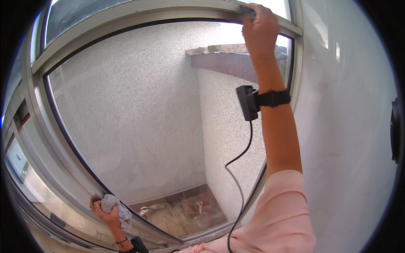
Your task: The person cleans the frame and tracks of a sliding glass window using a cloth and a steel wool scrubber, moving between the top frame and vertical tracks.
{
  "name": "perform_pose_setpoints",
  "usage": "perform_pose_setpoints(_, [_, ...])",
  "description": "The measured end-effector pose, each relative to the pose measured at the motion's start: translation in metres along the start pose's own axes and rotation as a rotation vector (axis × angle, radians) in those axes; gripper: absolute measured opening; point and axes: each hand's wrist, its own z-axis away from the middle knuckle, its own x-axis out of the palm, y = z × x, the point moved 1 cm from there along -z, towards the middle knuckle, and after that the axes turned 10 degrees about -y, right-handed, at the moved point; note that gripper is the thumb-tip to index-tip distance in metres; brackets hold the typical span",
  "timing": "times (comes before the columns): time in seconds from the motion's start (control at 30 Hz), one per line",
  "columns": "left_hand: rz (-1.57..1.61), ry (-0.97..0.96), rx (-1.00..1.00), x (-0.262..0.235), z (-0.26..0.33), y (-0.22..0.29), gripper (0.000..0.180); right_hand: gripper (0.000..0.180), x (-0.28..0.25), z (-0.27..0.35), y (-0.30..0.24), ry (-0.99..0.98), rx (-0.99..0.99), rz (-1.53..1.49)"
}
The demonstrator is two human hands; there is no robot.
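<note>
One head-worn fisheye view, close up, facing the window frame (126,19) and outside wall (139,114) beyond.

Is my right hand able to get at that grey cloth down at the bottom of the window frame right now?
Probably not: the right hand grips the top of the window frame, far from the grey cloth, which the left hand holds.

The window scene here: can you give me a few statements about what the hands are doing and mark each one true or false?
1. The left hand presses a crumpled grey cloth against the window frame. True.
2. The right hand hangs down at the person's side. False: it reaches up to the frame's top rail.
3. A black device is strapped at the right wrist, with a cable hanging from it. True.
4. The sleeve is dark blue. False: it is pale pink.
</note>
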Motion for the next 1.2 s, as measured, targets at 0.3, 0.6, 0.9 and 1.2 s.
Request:
perform_pose_setpoints(0.3, [-0.003,-0.022,-0.099,-0.005,0.001,0.003,0.034,0.009,-0.001,-0.013,-0.077,-0.126,0.067,-0.404])
perform_pose_setpoints(0.6, [-0.024,0.015,-0.059,0.004,0.001,0.014,0.033,0.012,-0.017,0.014,0.047,-0.227,0.296,0.055])
perform_pose_setpoints(0.9, [0.031,-0.031,-0.092,0.002,0.002,0.004,0.033,0.017,-0.009,0.010,0.000,-0.046,-0.010,-0.223])
perform_pose_setpoints(1.2, [0.026,0.004,-0.065,0.003,0.001,0.005,0.035,0.021,-0.026,0.006,0.053,-0.152,0.332,-0.128])
